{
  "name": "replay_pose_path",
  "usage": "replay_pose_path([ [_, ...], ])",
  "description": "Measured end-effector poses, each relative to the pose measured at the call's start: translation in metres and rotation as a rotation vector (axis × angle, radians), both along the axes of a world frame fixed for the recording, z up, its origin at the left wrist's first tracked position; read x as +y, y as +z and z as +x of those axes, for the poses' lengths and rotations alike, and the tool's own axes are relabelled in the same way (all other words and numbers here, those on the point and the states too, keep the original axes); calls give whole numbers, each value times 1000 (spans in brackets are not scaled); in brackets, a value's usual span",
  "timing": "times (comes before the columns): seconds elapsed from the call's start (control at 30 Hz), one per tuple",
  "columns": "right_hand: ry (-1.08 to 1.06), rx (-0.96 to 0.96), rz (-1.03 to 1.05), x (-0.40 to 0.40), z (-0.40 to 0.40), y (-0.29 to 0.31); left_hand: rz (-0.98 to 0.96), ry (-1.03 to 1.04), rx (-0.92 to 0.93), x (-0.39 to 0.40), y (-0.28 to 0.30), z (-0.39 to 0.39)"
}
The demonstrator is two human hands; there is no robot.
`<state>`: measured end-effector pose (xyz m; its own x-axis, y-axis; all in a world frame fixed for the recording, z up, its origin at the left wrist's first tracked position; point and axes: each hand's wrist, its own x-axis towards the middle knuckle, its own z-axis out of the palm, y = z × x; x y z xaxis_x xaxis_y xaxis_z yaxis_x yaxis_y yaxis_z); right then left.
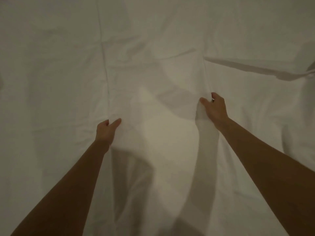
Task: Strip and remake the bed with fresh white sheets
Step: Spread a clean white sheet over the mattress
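The plain white cotton bed sheet (153, 40) fills your whole view, spread across the bed with fold creases running away from you and soft wrinkles throughout; no mattress, pillow or old bedding shows, so the stripping looks done and you're in the remake stage. Off to the right, a loose raised fold of white fabric (255, 68) throws a dark shadow, so that side isn't flat yet. Between your arms the sheet bunches up into a lifted panel, taut along its two creases. Your right hand (214, 108) grips one gathered ridge of cloth, thumb and fingers curled round it, further out over the bed. Your left hand (106, 131) pinches the other crease between thumb and fingers, nearer to you. Neither grip is released. Judging by this, the sheet is laid but not smoothed: still to do are pulling it square, flattening that right fold, tucking edges, then pillows and top layers, none visible here.
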<state>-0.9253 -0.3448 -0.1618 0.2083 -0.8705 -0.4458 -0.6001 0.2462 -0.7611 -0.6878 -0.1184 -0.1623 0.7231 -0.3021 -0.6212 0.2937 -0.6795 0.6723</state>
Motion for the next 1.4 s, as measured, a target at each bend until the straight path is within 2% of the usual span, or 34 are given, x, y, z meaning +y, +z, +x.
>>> replay_pose_path([
  [0.13, -6, -83, 13, -41, 41, 5, -44, -16, -30, -45, 1, 36],
  [0.3, -12, -148, 183, -78, 73, 0, -75, -57, -133, -98, 0, 73],
  [0.43, -33, -166, 329, -92, 78, -4, -129, -224, -260, -125, -3, 99],
  [0.57, -38, -259, 397, -101, 79, -4, 121, -534, -393, -150, 3, 121],
  [0.67, -41, -366, 431, -112, 91, 4, 225, -698, -362, -163, 8, 139],
  [0.8, -19, -380, 429, -119, 98, 10, 89, -636, -234, -167, 7, 151],
  [1.0, -118, -428, 392, -118, 90, 7, 366, -757, -159, -180, 16, 153],
  [1.2, -81, -267, 372, -121, 93, 3, 555, -841, -29, -179, 31, 164],
  [1.27, -38, -209, 361, -121, 93, 1, 542, -808, 13, -175, 32, 169],
  [1.4, -16, -197, 285, -122, 93, 1, 351, -690, 72, -168, 33, 178],
])
